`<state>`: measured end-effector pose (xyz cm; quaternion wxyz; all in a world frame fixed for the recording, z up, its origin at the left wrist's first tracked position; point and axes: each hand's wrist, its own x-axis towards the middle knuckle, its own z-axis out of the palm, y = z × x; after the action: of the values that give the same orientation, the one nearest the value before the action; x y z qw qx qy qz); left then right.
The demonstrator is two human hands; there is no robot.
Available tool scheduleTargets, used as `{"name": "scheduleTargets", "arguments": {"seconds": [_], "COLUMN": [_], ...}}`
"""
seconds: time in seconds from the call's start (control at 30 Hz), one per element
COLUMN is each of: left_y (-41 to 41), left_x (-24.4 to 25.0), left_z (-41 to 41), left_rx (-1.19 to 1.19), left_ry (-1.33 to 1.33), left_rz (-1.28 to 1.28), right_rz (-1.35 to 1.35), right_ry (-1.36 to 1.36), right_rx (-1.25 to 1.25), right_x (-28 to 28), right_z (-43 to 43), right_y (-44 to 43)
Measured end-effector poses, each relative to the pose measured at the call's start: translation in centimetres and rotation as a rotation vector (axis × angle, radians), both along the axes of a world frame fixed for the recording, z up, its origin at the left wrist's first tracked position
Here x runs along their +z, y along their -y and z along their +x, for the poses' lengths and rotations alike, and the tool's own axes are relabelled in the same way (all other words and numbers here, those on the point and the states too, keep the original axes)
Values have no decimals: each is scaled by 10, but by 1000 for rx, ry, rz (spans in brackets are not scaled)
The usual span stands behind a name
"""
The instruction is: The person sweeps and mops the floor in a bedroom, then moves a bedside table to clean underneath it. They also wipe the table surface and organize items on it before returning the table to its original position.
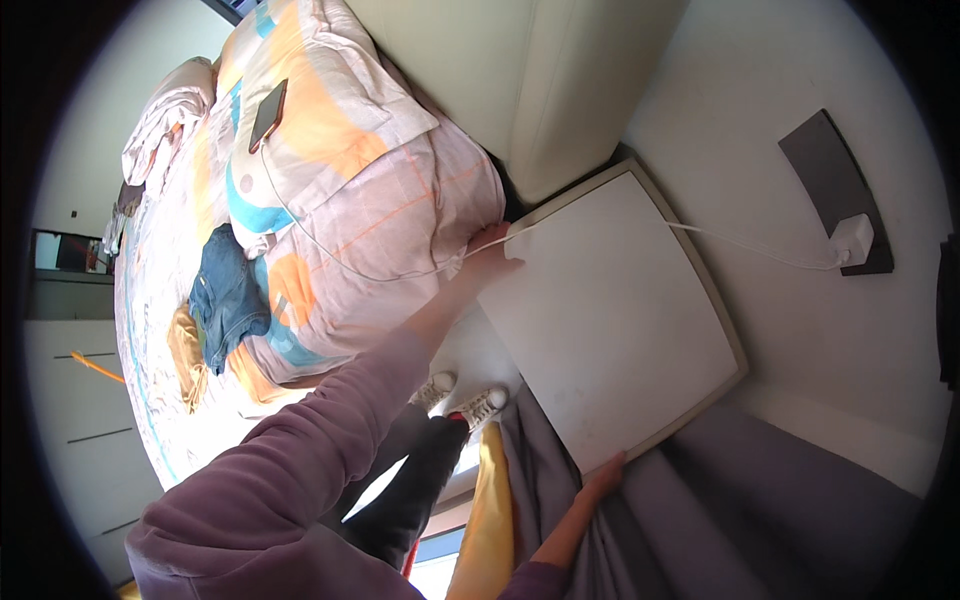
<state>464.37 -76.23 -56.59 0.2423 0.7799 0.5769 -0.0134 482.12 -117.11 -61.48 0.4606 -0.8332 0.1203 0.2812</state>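
Note:
A white-topped bedside table [607,315] with a beige rim stands before me in the corner beside the bed. My left hand [493,251] is at its bed-side edge, the thumb by the top and the other fingers partly hidden. My right hand [604,478] grips the opposite corner, next to the grey curtain, with fingertips over the rim. A white charging cable [450,262] runs across my left hand and the tabletop. It links a phone [268,116] on the bed to a white charger [851,238] in the wall.
The bed [360,217] bears patterned bedding, with jeans [229,300] and a tan garment [184,352] on it. A padded headboard [517,82] rises behind the table. The grey curtain [645,525] hangs against the table's near side. My shoes [484,405] are on the floor between bed and curtain.

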Motion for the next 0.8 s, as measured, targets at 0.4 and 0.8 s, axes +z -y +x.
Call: {"name": "scheduleTargets", "arguments": {"seconds": [0.4, 0.8], "left_y": [42, 11], "left_x": [-25, -63], "left_z": [-42, -66], "left_rx": [-10, 61], "left_ry": [244, 402], "left_rz": [99, 130], "right_rz": [-39, -211], "right_ry": [-18, 92], "right_rx": [-26, 75], "right_x": [19, 12], "right_z": [8, -47], "right_y": [13, 19]}}
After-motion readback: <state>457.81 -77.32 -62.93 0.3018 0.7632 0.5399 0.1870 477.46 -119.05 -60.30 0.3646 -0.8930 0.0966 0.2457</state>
